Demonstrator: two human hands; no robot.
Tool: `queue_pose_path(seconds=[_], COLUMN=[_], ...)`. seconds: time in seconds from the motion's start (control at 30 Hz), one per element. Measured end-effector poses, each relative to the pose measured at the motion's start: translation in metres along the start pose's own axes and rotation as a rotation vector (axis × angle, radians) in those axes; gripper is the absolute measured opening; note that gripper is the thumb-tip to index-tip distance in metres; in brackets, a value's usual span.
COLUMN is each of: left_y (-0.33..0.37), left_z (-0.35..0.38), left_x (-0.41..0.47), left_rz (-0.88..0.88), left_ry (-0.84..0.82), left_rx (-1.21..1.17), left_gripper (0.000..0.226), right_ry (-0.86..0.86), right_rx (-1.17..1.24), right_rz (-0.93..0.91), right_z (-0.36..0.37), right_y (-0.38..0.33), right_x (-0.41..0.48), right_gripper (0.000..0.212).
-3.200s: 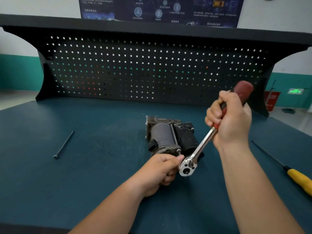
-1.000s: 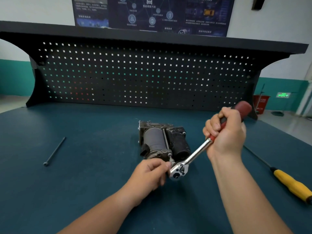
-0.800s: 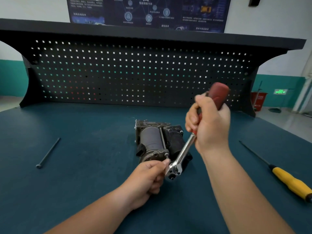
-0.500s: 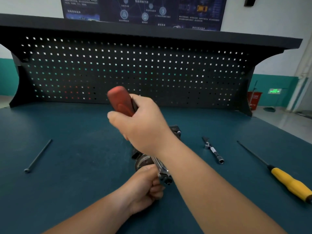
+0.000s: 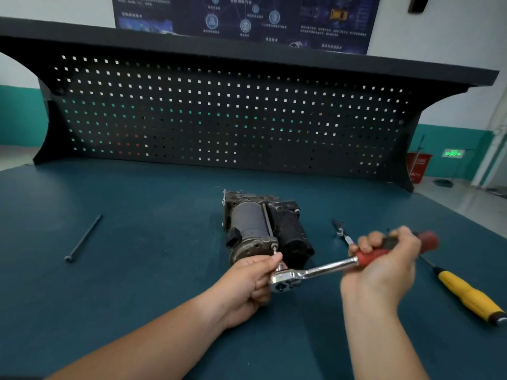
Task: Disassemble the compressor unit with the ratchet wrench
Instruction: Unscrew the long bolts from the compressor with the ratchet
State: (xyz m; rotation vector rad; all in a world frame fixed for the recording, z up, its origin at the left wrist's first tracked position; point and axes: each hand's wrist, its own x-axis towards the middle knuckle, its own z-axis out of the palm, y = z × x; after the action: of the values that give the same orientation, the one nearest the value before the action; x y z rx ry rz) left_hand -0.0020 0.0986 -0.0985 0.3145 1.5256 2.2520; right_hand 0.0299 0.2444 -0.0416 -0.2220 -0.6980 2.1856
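The dark compressor unit point(image 5: 263, 229) lies on the blue bench top point(image 5: 137, 242), its near end facing me, with a long bolt running along its top. A ratchet wrench point(image 5: 323, 270) with a chrome shaft and red handle lies almost level, its head at the unit's near end. My right hand point(image 5: 384, 267) grips the red handle out to the right. My left hand point(image 5: 249, 281) holds the wrench head, fingers curled round it against the bolt's end; the socket is hidden by my fingers.
A long black bolt point(image 5: 83, 238) lies loose at the left. A small metal extension bar point(image 5: 341, 233) lies right of the unit. A yellow-handled screwdriver point(image 5: 466, 294) lies at the right. A black pegboard point(image 5: 233, 119) closes the back of the bench.
My right hand swung the wrench handle from the upper left round to the right and down, nearly level. My left hand stayed on the wrench head. The compressor has not moved.
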Motion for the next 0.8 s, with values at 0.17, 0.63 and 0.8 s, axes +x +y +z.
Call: queue_pose_path(seconds=[0.17,0.63,0.8], left_y=[-0.001,-0.001,-0.001], left_z=[0.002,-0.001,-0.003], left_x=[0.0,0.002,0.008], left_rz=[0.022,0.043,0.046], left_ry=[-0.033,-0.032,-0.034], left_rx=[0.011,-0.018,-0.027], left_gripper=[0.033,0.04,0.034], right_ry=[0.057,-0.388,-0.395], right_rx=[0.013,0.102,0.048], right_rz=[0.05,0.084,0.014], right_z=[-0.004,0.022,0.034], right_y=[0.012,0.017,0.02], right_x=[0.002,-0.018,-0.017], right_gripper=[0.021,0.041,0.035])
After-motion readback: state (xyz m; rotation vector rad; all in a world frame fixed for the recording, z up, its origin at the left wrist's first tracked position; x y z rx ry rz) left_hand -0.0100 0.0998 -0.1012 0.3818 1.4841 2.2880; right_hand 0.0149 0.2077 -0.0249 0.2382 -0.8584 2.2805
